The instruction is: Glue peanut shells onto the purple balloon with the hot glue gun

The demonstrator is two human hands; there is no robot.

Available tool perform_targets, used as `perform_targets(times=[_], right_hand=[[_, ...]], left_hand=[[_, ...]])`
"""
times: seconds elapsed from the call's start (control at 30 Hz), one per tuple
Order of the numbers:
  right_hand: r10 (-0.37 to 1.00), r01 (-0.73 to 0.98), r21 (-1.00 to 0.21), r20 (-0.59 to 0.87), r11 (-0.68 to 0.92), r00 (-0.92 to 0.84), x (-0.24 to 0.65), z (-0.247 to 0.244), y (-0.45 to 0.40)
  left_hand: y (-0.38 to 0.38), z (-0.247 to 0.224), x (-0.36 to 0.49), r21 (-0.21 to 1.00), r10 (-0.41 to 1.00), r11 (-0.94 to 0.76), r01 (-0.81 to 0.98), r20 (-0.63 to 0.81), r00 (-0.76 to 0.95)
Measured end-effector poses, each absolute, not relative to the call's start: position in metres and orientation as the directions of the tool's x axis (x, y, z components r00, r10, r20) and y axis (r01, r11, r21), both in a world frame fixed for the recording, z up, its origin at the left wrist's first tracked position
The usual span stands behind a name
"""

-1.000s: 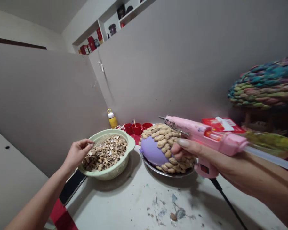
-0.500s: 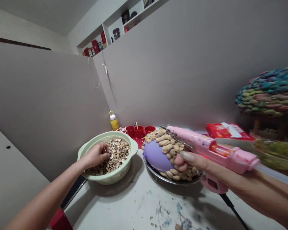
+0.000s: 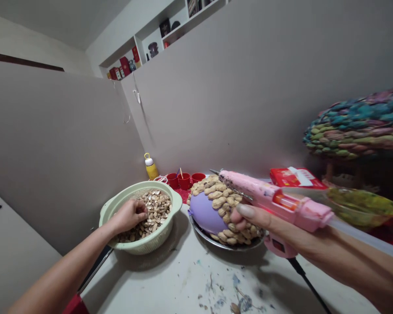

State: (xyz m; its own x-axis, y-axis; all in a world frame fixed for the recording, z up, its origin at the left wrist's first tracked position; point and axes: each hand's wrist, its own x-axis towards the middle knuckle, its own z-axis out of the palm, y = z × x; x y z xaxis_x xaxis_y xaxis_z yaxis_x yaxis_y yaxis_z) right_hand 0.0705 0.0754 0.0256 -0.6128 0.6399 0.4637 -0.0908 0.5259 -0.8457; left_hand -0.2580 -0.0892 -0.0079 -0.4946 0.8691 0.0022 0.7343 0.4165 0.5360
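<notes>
My left hand (image 3: pixel 131 216) reaches into a pale green colander (image 3: pixel 177 196) heaped with peanut shells (image 3: pixel 159 211). Its fingers are curled among the shells, and what they pinch is hidden. On the right, my right hand (image 3: pixel 268 222) grips a pink hot glue gun (image 3: pixel 255 187), with its nozzle pointing left and a clear glue stick (image 3: pixel 363 240) out of its back. Behind the gun, a purple balloon (image 3: pixel 208 213) partly covered with peanut shells rests in a metal bowl (image 3: pixel 212 241). Bare purple shows on its left side.
Red cups (image 3: pixel 184 180) and a yellow bottle (image 3: pixel 151 168) stand at the back. At the right are a red box (image 3: pixel 281 178) and a multicoloured rounded piece (image 3: pixel 356 124). A black cord (image 3: pixel 306 277) hangs from the gun. Shell scraps and stains mark the white table (image 3: pixel 170 283).
The view has turned slightly right, so most things sit further left. My left hand stays in the shells, and the glue gun remains in my right hand.
</notes>
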Motion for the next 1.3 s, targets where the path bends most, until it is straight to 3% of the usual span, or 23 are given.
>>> perform_targets(times=[0.13, 0.33, 0.6, 0.7, 0.8, 0.9, 1.0, 1.1, 1.3], right_hand=[[0.576, -0.054, -0.913, 0.300, 0.404, -0.760, 0.070, 0.026, 0.076], [0.610, -0.078, -0.924, 0.309, 0.375, -0.730, 0.056, 0.006, 0.076], [0.557, -0.135, -0.911, 0.349, 0.389, -0.754, 0.054, 0.014, 0.061], [0.602, -0.163, -0.905, 0.386, 0.392, -0.699, 0.061, 0.018, 0.067], [0.672, -0.136, -0.908, 0.388, 0.396, -0.632, 0.069, 0.019, 0.084], [0.722, -0.109, -0.921, 0.363, 0.374, -0.589, 0.073, 0.016, 0.103], [0.743, -0.112, -0.907, 0.398, 0.405, -0.538, 0.067, 0.009, 0.121], [0.734, -0.125, -0.869, 0.474, 0.479, -0.485, 0.058, 0.001, 0.132], [0.740, -0.156, -0.856, 0.507, 0.493, -0.442, 0.051, -0.005, 0.140]], left_hand=[[-0.093, -0.002, -0.255, 0.707, 0.843, 0.365, 0.606, 0.024, -0.537], [-0.095, 0.010, -0.231, 0.894, 0.793, 0.257, 0.367, 0.021, -0.609], [-0.085, 0.015, -0.174, 0.972, 0.839, 0.103, 0.212, 0.030, -0.544], [-0.073, 0.012, -0.148, 0.960, 0.865, 0.022, 0.278, 0.121, -0.487], [-0.056, 0.004, -0.126, 0.799, 0.830, -0.108, 0.591, 0.400, -0.389], [-0.037, -0.006, -0.115, 0.340, 0.632, -0.295, 0.893, 0.770, -0.084], [-0.021, -0.016, -0.113, -0.094, 0.448, -0.327, 0.940, 0.861, 0.242], [-0.010, -0.023, -0.118, -0.259, 0.422, -0.276, 0.926, 0.832, 0.359], [0.002, -0.031, -0.127, -0.395, 0.381, -0.267, 0.879, 0.795, 0.473]])
